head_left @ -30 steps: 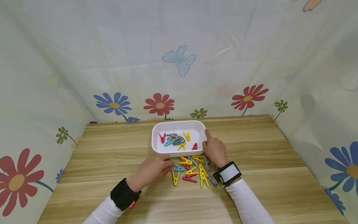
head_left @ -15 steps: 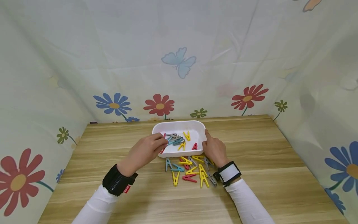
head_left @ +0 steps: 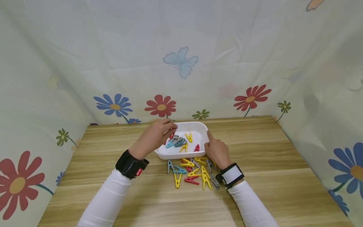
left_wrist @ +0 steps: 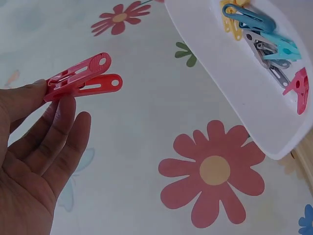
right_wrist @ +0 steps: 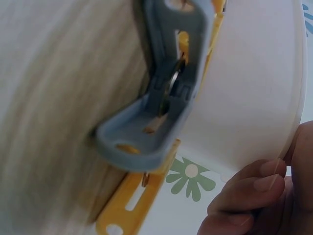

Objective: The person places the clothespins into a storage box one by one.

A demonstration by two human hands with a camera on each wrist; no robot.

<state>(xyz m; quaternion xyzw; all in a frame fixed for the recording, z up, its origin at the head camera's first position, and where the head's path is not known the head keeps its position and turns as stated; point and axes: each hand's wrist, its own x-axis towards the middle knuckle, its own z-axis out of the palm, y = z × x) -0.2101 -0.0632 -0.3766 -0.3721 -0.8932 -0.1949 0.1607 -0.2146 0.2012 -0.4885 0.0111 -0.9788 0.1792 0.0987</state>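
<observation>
My left hand (head_left: pixel 157 134) pinches a red clothespin (left_wrist: pixel 80 78) between thumb and fingers, above the back left part of the white tray (head_left: pixel 181 156). In the left wrist view the clothespin's two handle ends point away from the fingertips. My right hand (head_left: pixel 218 151) holds the tray's right side, its index finger along the rim and the other fingers curled, as the right wrist view shows (right_wrist: pixel 249 191). Inside the tray lie several clothespins: yellow (head_left: pixel 189 137), red (head_left: pixel 197 148), blue (head_left: pixel 170 143) and grey.
In front of the tray, several yellow, red, blue and grey clothespins (head_left: pixel 191 180) lie in a loose pile on the wooden table (head_left: pixel 136 189). A grey one (right_wrist: pixel 156 98) is close to the right wrist camera. A flowered curtain (head_left: pixel 181 94) borders the table's back and sides.
My left hand has moved from the pile up over the tray, then further to its back left, carrying the red clothespin. My right hand stays at the tray's right side.
</observation>
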